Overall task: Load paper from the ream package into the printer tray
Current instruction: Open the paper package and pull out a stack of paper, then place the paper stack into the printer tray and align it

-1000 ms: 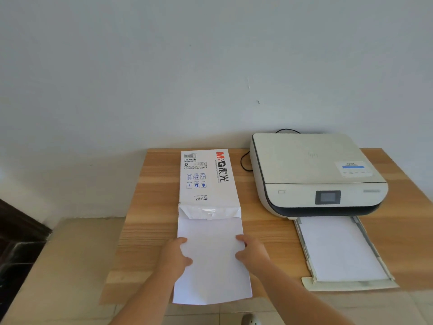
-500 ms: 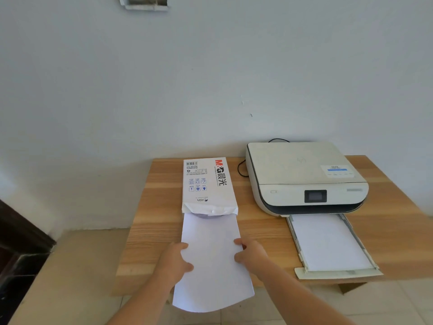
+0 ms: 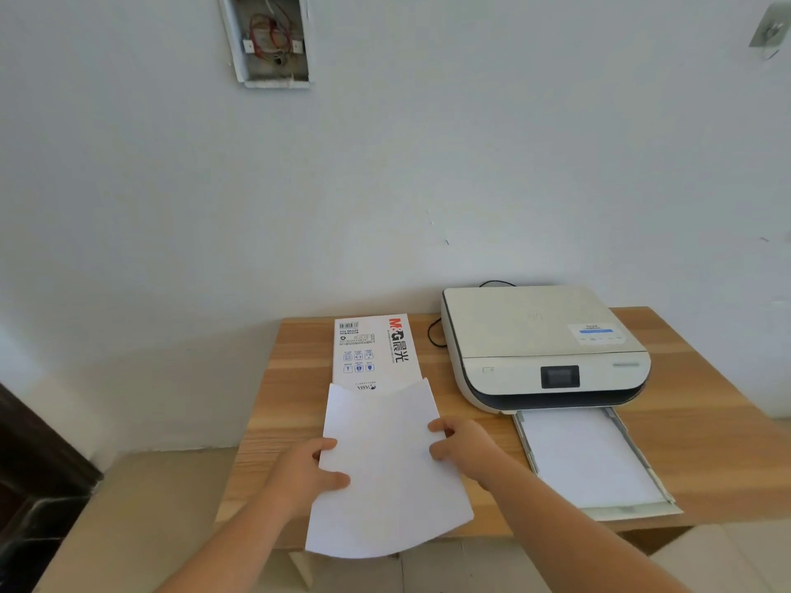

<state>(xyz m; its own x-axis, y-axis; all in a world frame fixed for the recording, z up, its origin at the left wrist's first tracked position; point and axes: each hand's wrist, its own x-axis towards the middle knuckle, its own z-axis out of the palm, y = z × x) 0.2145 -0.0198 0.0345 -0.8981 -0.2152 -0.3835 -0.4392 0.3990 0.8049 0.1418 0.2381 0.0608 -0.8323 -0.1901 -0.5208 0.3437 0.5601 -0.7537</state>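
Observation:
A white stack of paper [image 3: 385,468] is held up off the table, bowed, its far edge covering the mouth of the ream package [image 3: 371,350], which lies flat on the wooden table [image 3: 282,404]. My left hand [image 3: 306,475] grips the stack's left edge and my right hand [image 3: 464,445] grips its right edge. To the right stands the white printer [image 3: 539,340], its tray [image 3: 526,438] pulled out toward me with white sheets [image 3: 586,455] lying in it.
A black cable [image 3: 434,333] runs behind the printer at the wall. An open electrical box [image 3: 267,38] is set in the wall above. Tiled floor [image 3: 141,507] lies left of the table, with a dark wooden object [image 3: 30,472] at the far left.
The stack has come fully out of the ream package and lifted off the table toward me. The camera has tilted upward, showing more wall.

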